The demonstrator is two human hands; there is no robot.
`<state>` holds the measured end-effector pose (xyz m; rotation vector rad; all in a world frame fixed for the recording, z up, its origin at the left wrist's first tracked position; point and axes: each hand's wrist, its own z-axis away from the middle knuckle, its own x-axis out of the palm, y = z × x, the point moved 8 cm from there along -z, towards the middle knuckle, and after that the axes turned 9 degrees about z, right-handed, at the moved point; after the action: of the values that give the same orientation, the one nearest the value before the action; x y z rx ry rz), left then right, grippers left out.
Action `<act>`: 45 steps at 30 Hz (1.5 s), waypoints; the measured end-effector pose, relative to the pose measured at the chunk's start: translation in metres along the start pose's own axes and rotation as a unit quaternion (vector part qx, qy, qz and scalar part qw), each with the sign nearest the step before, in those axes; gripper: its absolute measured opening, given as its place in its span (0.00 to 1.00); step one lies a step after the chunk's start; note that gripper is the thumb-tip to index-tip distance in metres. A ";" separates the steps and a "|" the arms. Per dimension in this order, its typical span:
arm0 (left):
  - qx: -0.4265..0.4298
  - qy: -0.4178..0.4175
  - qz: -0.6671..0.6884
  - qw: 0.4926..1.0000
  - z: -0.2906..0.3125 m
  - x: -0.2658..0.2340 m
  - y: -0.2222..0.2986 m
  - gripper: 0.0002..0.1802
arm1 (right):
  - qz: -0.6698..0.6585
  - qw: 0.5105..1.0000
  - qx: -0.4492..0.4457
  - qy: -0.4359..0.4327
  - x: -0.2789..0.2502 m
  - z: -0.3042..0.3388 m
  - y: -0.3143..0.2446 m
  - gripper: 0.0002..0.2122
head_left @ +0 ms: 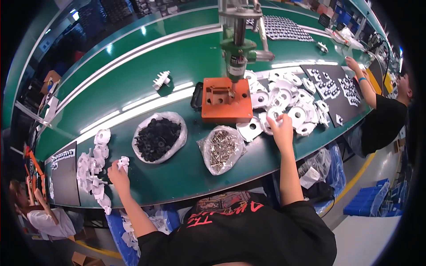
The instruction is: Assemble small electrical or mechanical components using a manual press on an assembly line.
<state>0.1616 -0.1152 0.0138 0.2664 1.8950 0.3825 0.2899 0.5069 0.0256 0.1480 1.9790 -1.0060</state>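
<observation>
Worktop [177, 179] bearing a heap of white parts [286, 97] beside an orange block [226, 113], seemingly grouped for easy reach, where the right hand [282, 131] curls at the heap, grip unclear, and the left hand [119, 176] pinches one white piece [124, 162] leftward.

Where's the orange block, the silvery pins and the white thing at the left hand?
Orange block [226, 110], head view: top face, near its front edge.
Metal pins [222, 148], head view: middle of the heap.
White plastic part [125, 163], head view: its visible middle.

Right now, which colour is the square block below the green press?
The block is orange; the head view shows it best.
</observation>
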 end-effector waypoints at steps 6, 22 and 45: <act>-0.051 0.108 0.363 0.924 0.017 -0.048 0.017 0.16 | 0.000 0.999 0.002 0.038 -0.016 0.002 0.009 0.21; 0.180 -0.179 0.683 0.685 0.091 -0.033 0.309 0.11 | -0.515 0.776 -0.206 -0.300 -0.027 0.124 -0.192 0.33; 0.017 -0.303 0.798 0.520 0.101 -0.012 0.320 0.18 | -0.431 0.835 -0.266 -0.215 -0.018 0.122 -0.187 0.34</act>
<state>0.2608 0.1891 0.1161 1.9183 0.4072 1.2222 0.2959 0.3027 0.1159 -1.2716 1.7980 -0.8429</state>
